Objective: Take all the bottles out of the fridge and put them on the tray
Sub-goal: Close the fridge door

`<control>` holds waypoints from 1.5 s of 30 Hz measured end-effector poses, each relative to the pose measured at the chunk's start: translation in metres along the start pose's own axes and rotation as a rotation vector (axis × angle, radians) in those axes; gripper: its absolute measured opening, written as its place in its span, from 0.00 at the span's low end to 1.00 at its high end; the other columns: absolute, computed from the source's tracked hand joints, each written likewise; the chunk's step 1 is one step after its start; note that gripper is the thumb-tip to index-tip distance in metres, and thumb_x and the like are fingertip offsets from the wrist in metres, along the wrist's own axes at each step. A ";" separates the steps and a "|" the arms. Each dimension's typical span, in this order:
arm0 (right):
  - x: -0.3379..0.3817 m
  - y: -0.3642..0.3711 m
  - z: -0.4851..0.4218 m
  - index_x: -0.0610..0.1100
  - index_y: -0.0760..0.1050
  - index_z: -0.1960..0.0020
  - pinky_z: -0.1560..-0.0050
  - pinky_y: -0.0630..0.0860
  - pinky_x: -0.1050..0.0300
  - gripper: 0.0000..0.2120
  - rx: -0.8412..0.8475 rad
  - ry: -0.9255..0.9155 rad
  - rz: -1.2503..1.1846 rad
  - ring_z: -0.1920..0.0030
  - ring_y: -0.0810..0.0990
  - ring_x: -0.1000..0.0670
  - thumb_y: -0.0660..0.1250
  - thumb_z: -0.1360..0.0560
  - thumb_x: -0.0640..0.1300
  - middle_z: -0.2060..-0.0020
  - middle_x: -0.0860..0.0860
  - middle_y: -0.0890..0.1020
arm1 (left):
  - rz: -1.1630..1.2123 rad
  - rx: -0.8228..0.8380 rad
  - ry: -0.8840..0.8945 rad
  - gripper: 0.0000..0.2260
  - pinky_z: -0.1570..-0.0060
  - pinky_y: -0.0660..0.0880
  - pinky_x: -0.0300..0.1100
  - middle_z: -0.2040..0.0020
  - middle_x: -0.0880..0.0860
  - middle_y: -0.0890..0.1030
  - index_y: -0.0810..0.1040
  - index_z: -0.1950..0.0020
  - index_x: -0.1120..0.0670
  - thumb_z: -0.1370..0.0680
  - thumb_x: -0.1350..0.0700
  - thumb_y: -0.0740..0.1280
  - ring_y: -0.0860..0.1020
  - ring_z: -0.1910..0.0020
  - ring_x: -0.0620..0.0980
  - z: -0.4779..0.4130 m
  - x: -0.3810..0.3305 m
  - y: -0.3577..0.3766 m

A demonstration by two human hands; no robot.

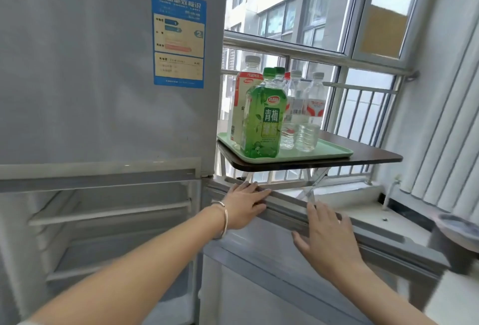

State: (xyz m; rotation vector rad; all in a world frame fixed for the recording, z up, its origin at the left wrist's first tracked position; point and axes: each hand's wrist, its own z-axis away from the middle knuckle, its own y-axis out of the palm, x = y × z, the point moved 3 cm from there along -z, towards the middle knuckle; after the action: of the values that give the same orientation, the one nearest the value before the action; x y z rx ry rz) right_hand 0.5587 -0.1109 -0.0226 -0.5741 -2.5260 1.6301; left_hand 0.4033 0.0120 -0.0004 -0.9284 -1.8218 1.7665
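Note:
Several bottles stand on the pale green tray (334, 152) on a small dark table: a big green tea bottle (263, 119) in front, a tall white-and-red bottle (239, 106) behind it, and clear water bottles (309, 119) to the right. The grey fridge (103, 78) fills the left; its lower compartment (116, 221) is open and shows only bare shelves. My left hand (245, 206) lies flat on the top edge of the open lower door (285, 260), fingers apart. My right hand (328, 240) presses flat on the same door, further right.
The dark folding table (373, 154) stands by a barred window (363, 106), right of the fridge. A white sill (375, 215) runs below it. A radiator-like white panel (445, 156) and a grey round object (461, 231) sit at the far right.

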 end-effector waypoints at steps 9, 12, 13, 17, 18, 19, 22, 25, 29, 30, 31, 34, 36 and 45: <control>0.019 -0.028 0.031 0.42 0.62 0.30 0.33 0.65 0.48 0.33 0.015 0.035 -0.056 0.34 0.71 0.47 0.60 0.28 0.61 0.36 0.48 0.73 | 0.063 -0.095 0.074 0.22 0.26 0.48 0.51 0.22 0.55 0.58 0.58 0.23 0.46 0.17 0.45 0.49 0.54 0.23 0.55 0.010 0.003 -0.002; 0.035 -0.048 0.053 0.44 0.61 0.31 0.31 0.64 0.48 0.30 0.080 0.015 -0.055 0.34 0.69 0.47 0.59 0.27 0.59 0.35 0.48 0.70 | 0.113 -0.072 0.111 0.20 0.27 0.52 0.52 0.25 0.57 0.63 0.64 0.25 0.47 0.17 0.47 0.49 0.58 0.24 0.56 0.022 0.005 -0.008; 0.039 -0.055 0.060 0.44 0.61 0.30 0.31 0.64 0.48 0.29 0.099 0.000 -0.056 0.33 0.68 0.46 0.59 0.26 0.58 0.34 0.47 0.69 | 0.123 -0.068 0.119 0.20 0.27 0.52 0.53 0.26 0.57 0.65 0.65 0.26 0.47 0.17 0.46 0.49 0.58 0.24 0.56 0.027 0.006 -0.010; 0.058 -0.082 0.089 0.45 0.53 0.23 0.25 0.57 0.52 0.34 0.217 -0.075 -0.070 0.26 0.60 0.49 0.57 0.22 0.59 0.25 0.50 0.62 | 0.129 -0.046 0.119 0.23 0.28 0.49 0.61 0.29 0.54 0.70 0.72 0.32 0.45 0.19 0.39 0.48 0.61 0.25 0.54 0.044 0.015 -0.017; 0.064 -0.089 0.094 0.46 0.52 0.22 0.25 0.56 0.53 0.34 0.233 -0.092 -0.076 0.25 0.60 0.50 0.56 0.22 0.59 0.25 0.51 0.62 | 0.115 -0.051 0.119 0.24 0.28 0.48 0.62 0.29 0.52 0.71 0.72 0.32 0.45 0.20 0.37 0.48 0.62 0.25 0.53 0.049 0.017 -0.020; 0.069 -0.095 0.098 0.47 0.54 0.22 0.26 0.57 0.53 0.33 0.244 -0.108 -0.091 0.26 0.61 0.50 0.56 0.22 0.60 0.26 0.52 0.64 | 0.101 -0.055 0.114 0.25 0.28 0.46 0.62 0.28 0.51 0.69 0.72 0.31 0.44 0.21 0.35 0.49 0.62 0.25 0.52 0.054 0.019 -0.022; 0.086 -0.110 0.103 0.50 0.63 0.28 0.32 0.63 0.53 0.26 0.270 -0.150 -0.126 0.33 0.69 0.49 0.54 0.22 0.61 0.35 0.53 0.75 | 0.117 -0.023 0.090 0.30 0.27 0.40 0.62 0.23 0.48 0.61 0.66 0.27 0.44 0.24 0.31 0.52 0.55 0.22 0.50 0.065 0.030 -0.027; 0.102 -0.117 0.104 0.51 0.69 0.33 0.33 0.64 0.53 0.23 0.268 -0.204 -0.164 0.34 0.69 0.49 0.53 0.21 0.61 0.37 0.55 0.77 | 0.147 0.060 0.104 0.31 0.26 0.46 0.60 0.22 0.47 0.59 0.65 0.26 0.45 0.25 0.32 0.56 0.53 0.22 0.51 0.069 0.043 -0.031; 0.117 -0.118 0.105 0.55 0.69 0.28 0.26 0.52 0.63 0.22 0.218 -0.255 -0.382 0.25 0.58 0.58 0.56 0.21 0.59 0.26 0.60 0.65 | 0.321 0.080 0.108 0.30 0.28 0.61 0.44 0.25 0.50 0.66 0.69 0.27 0.49 0.26 0.38 0.66 0.66 0.27 0.50 0.080 0.063 -0.039; 0.121 -0.117 0.106 0.56 0.68 0.28 0.26 0.50 0.64 0.22 0.210 -0.260 -0.442 0.25 0.54 0.62 0.56 0.20 0.59 0.26 0.62 0.63 | 0.351 0.079 0.105 0.30 0.29 0.63 0.43 0.26 0.50 0.68 0.69 0.28 0.49 0.27 0.39 0.67 0.68 0.29 0.50 0.084 0.067 -0.040; 0.127 -0.115 0.106 0.56 0.68 0.28 0.25 0.49 0.64 0.21 0.204 -0.266 -0.516 0.25 0.52 0.66 0.57 0.20 0.57 0.27 0.64 0.63 | 0.382 0.067 0.099 0.30 0.30 0.64 0.42 0.26 0.51 0.68 0.70 0.28 0.49 0.27 0.40 0.68 0.69 0.29 0.50 0.090 0.072 -0.041; 0.141 -0.107 0.105 0.56 0.71 0.31 0.27 0.50 0.71 0.18 0.185 -0.276 -0.738 0.30 0.54 0.75 0.60 0.20 0.52 0.32 0.70 0.67 | 0.423 0.026 0.073 0.30 0.32 0.63 0.39 0.26 0.51 0.69 0.68 0.28 0.47 0.27 0.42 0.70 0.68 0.29 0.49 0.106 0.082 -0.047; 0.153 -0.099 0.105 0.60 0.73 0.34 0.34 0.48 0.81 0.15 0.153 -0.298 -0.867 0.34 0.56 0.80 0.60 0.19 0.50 0.38 0.78 0.68 | 0.360 -0.033 0.049 0.31 0.30 0.62 0.42 0.25 0.51 0.66 0.65 0.26 0.46 0.27 0.42 0.69 0.65 0.26 0.51 0.118 0.089 -0.052; 0.232 -0.063 0.114 0.60 0.69 0.37 0.27 0.56 0.61 0.19 -0.181 -0.434 -1.146 0.29 0.66 0.60 0.48 0.21 0.62 0.34 0.68 0.70 | 0.237 -0.056 -0.095 0.24 0.29 0.55 0.38 0.23 0.49 0.61 0.60 0.23 0.48 0.19 0.48 0.60 0.58 0.23 0.49 0.215 0.127 -0.086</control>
State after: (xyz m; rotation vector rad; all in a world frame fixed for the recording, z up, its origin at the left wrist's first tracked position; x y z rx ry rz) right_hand 0.2967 -0.1506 -0.0468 1.1446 -2.3910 1.1000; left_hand 0.1490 -0.0427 0.0464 -1.1418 -1.8937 1.9386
